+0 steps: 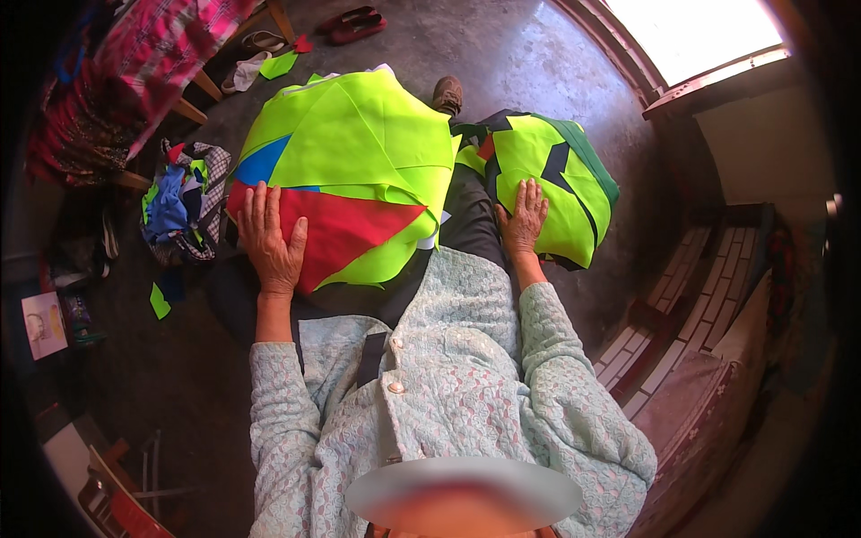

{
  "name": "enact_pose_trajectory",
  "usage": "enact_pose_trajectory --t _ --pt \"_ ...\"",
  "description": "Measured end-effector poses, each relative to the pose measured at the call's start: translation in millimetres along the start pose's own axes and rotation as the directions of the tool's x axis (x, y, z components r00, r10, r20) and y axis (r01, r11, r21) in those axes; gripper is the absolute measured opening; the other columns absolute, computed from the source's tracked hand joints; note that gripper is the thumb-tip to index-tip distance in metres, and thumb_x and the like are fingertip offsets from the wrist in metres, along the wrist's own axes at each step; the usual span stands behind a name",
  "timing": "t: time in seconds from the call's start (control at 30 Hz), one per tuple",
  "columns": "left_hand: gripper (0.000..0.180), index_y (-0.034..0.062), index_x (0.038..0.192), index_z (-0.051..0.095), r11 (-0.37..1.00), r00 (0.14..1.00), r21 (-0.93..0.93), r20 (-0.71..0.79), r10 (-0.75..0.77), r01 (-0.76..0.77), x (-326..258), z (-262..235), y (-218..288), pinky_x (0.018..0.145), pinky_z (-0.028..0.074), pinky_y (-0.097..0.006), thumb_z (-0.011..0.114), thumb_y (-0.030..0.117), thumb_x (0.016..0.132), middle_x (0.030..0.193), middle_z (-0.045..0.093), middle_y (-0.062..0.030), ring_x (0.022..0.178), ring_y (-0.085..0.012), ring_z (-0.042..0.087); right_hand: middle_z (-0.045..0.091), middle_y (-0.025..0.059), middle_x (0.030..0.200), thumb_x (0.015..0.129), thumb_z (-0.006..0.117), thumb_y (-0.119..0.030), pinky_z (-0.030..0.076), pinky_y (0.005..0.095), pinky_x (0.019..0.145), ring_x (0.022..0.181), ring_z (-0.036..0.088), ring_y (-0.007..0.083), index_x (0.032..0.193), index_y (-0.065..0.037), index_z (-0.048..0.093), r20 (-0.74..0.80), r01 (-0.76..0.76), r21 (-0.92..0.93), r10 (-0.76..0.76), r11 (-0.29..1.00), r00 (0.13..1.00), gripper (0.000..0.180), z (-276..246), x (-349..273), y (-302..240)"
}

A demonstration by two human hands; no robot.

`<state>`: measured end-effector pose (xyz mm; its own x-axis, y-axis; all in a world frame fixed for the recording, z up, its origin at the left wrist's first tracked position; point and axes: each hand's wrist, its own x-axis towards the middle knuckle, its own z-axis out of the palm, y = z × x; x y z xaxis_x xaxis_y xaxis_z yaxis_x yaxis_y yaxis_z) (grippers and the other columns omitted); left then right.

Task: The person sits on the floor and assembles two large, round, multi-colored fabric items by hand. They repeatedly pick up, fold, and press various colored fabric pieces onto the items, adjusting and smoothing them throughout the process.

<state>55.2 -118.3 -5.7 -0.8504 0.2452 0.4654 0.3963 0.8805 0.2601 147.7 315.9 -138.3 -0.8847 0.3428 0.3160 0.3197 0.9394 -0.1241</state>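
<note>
On my left lies a large rounded pile of flat neon-yellow fabric pieces [359,134], with a blue piece [260,161] at its left side. My left hand [272,238] rests flat on a red fabric piece [350,233] at the pile's near side, fingers stretched out. A smaller bundle of neon-yellow fabric [529,148], with dark and green pieces among it, sits to the right beside my leg. My right hand [523,220] lies open on its near left side, fingers extended. Neither hand grips anything. The undersides of both piles are hidden.
A checked cloth holding colored scraps [170,206] lies on the floor at left. Loose scraps [278,65] and dark red shoes [352,25] are farther off. Pink plaid cloth [170,63] hangs at upper left. A bright opening [700,36] is at upper right.
</note>
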Motion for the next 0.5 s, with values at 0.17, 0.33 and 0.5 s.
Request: enact_pose_trajectory --t 0.17,0.33,0.5 --pt "0.058 0.0079 0.139 0.049 1.000 1.000 0.002 0.000 0.004 -0.004 0.5 -1.4 1.1 0.113 0.024 -0.054 0.056 0.041 0.091 0.148 0.042 -0.0129 0.140 -0.0327 0.034 0.037 0.0152 0.151 0.082 0.069 -0.034 0.017 0.0485 0.117 0.143 0.028 0.0308 0.143 -0.003 0.040 -0.015 0.008 0.009 -0.008 1.000 1.000 0.074 -0.5 0.7 0.8" --pt "0.058 0.0080 0.139 0.049 1.000 1.000 0.009 -0.007 0.011 -0.011 0.7 -1.0 1.2 0.113 0.024 -0.053 0.056 0.041 0.091 0.148 0.042 -0.0127 0.140 -0.0327 0.034 0.040 0.0154 0.149 0.082 0.068 -0.031 0.018 0.0486 0.116 0.141 0.032 0.0313 0.141 -0.003 0.044 -0.029 0.036 -0.020 -0.037 0.999 0.999 0.070 2.1 0.7 5.3" --pt "0.058 0.0083 0.139 0.049 1.000 1.000 0.002 -0.006 0.010 -0.010 1.3 -1.5 1.6 0.113 0.024 -0.053 0.057 0.041 0.091 0.148 0.042 -0.0127 0.140 -0.0328 0.034 0.042 0.0153 0.147 0.081 0.070 -0.026 0.021 0.0481 0.116 0.139 0.035 0.0318 0.138 -0.003 0.046 -0.032 0.084 -0.028 -0.085 0.996 0.996 0.066 4.0 -0.1 13.2"
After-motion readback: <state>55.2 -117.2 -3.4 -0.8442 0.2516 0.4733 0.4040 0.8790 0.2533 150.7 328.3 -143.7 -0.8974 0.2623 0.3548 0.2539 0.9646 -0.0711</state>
